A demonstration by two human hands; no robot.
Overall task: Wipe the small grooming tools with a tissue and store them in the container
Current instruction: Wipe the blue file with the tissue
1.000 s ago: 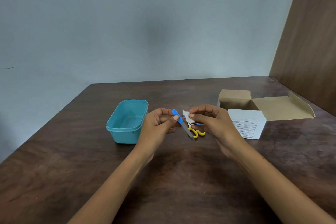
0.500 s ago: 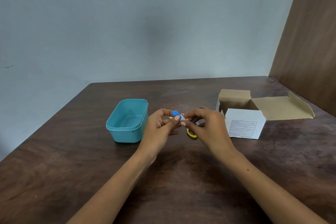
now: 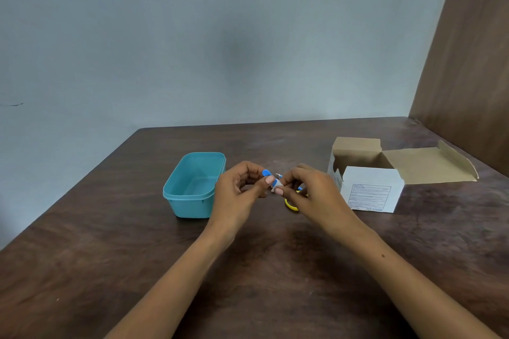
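Over the last second the right hand (image 3: 311,190) has slid its tissue (image 3: 276,183) up the blue-handled tool (image 3: 265,173) to meet the left hand (image 3: 239,190), so the wipe looks nearly done. Both hands are curled: left pinching the tool, right pinching the tissue over it above the table (image 3: 248,270), just beside the teal container (image 3: 192,184), which looks empty.

Box label: the white front face of the open cardboard box (image 3: 371,195), on the right of the table, carries a framed block of printed lines, too small to read.
Other text: none legible anywhere else in view.
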